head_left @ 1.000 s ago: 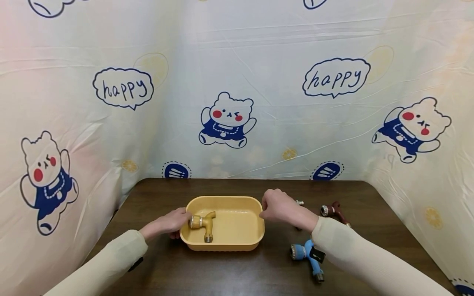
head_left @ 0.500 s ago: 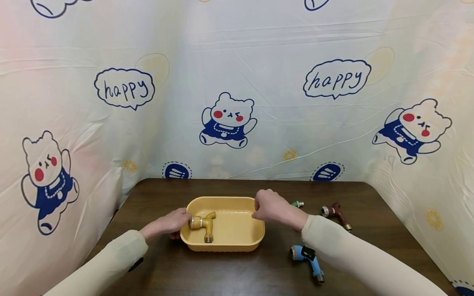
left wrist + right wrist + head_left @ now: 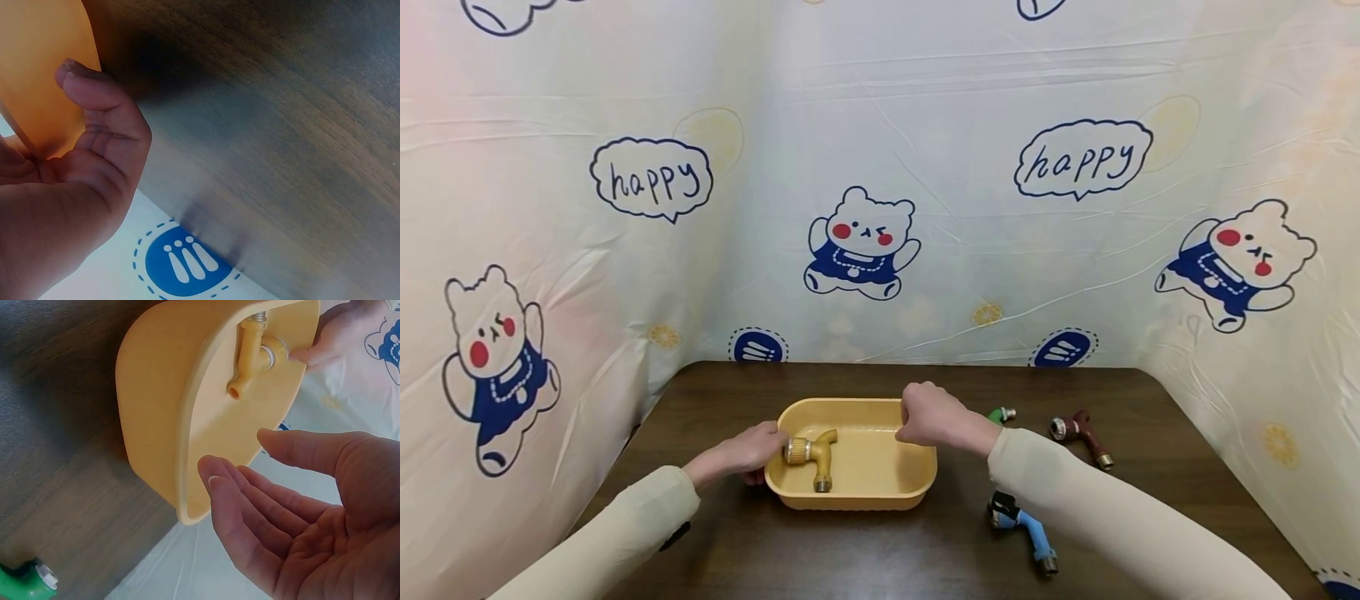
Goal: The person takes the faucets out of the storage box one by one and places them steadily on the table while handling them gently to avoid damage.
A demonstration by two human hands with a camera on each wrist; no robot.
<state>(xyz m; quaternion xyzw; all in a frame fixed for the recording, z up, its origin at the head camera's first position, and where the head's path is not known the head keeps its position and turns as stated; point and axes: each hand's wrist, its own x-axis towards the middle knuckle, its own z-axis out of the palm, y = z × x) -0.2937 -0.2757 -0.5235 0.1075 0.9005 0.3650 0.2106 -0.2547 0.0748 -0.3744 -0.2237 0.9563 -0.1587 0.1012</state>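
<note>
A yellow plastic basin [image 3: 850,502] sits mid-table with a yellow faucet [image 3: 822,460] lying in its left part. My left hand [image 3: 751,448] grips the basin's left rim. In the left wrist view its curled fingers [image 3: 103,103] lie against the basin wall [image 3: 47,69]. My right hand [image 3: 942,421] hovers at the basin's right end, overlapping the rim in the head view. The right wrist view shows that right hand [image 3: 287,500] with loosely bent fingers, thumb apart and nothing between them.
Right of the basin lie a blue faucet [image 3: 1036,533], partly covered by the right wrist's camera, and a dark red faucet [image 3: 1082,435]. A green piece [image 3: 1000,415] shows behind the right wrist, mostly hidden. A patterned curtain [image 3: 865,100] surrounds the brown table [image 3: 730,533].
My right hand has moved left from the basin's right edge to over its right end, uncovering more of the green piece and the dark red faucet. The left hand and basin have stayed put.
</note>
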